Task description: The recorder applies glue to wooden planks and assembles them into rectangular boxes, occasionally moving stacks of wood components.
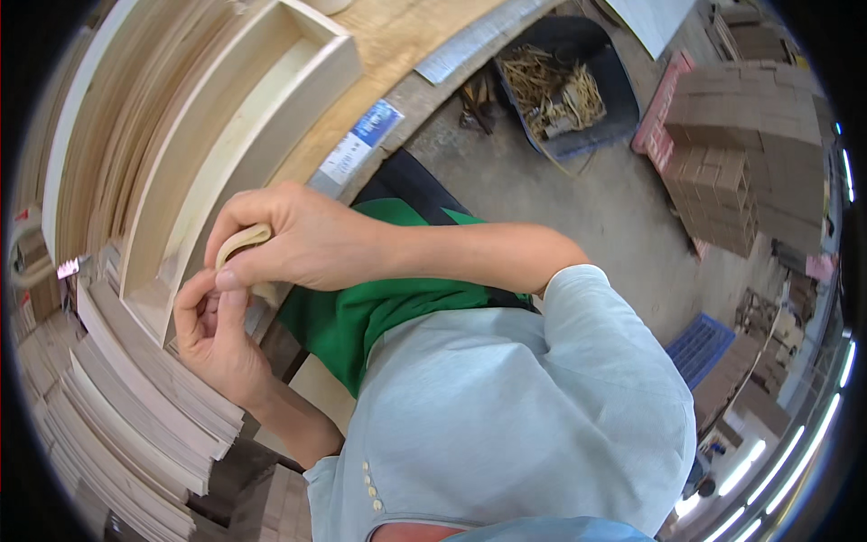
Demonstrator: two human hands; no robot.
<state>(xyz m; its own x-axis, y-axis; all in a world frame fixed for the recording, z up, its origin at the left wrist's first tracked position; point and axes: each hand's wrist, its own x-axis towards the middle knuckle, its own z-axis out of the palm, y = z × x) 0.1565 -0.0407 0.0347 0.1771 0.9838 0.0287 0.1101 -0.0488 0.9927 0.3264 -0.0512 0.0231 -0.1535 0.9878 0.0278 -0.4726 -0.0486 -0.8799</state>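
Note:
My right hand (pixel 302 235) is closed around a curled, cream-coloured strip (pixel 244 240) that bends over between its thumb and fingers. Right against it, my left hand (pixel 221 339) has its fingers curled and its fingertips pinched together, touching the right thumb. What lies between the left fingertips is too small to make out. Both hands are held over the near side of a long, shallow wooden box frame (pixel 248 154) of pale wood, which rests on the workbench (pixel 397 32).
Long thin wooden boards (pixel 135 117) stand stacked beyond the frame, with more boards (pixel 149 379) at lower left. A dark tub (pixel 623 99) of wood scraps sits on the floor. Brown stacked blocks (pixel 750 154) and a blue crate (pixel 700 348) are at right.

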